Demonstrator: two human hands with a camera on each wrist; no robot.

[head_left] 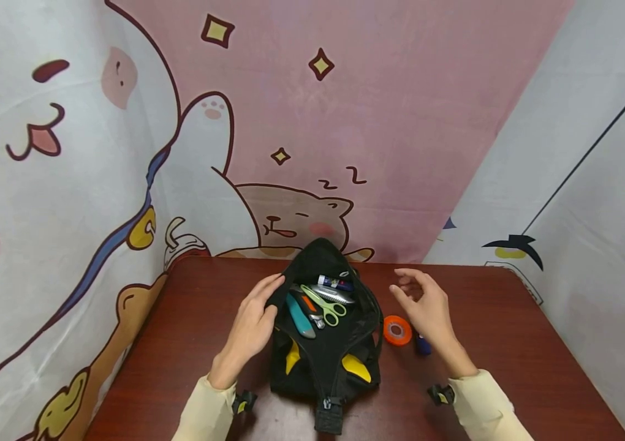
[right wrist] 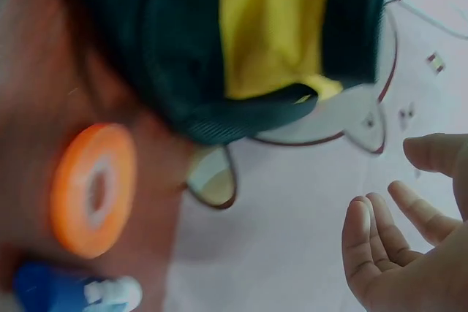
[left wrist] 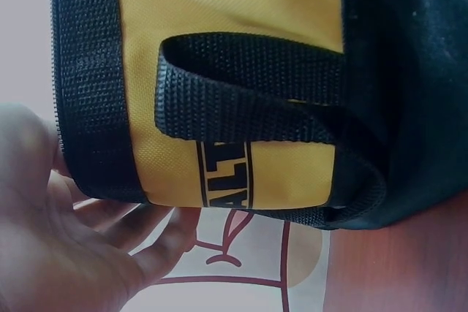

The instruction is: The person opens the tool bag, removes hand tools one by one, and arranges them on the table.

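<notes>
A black and yellow tool bag stands unzipped on the table. My left hand grips the left rim of its opening, the fingers against the outer side. In the bag's mouth lie light-green scissors, a teal-handled tool, a nail clipper, a silver tool with a toothed edge and a dark-blue tube. My right hand hovers right of the bag, fingers loosely bent and holding nothing. Nearest to it are an orange tape roll and a blue, white-tipped tube.
The brown table runs back to a cartoon-printed cloth that hangs behind it and along both sides. A strap loop sticks out from the bag's yellow side. The bag's zipped flap end points towards me.
</notes>
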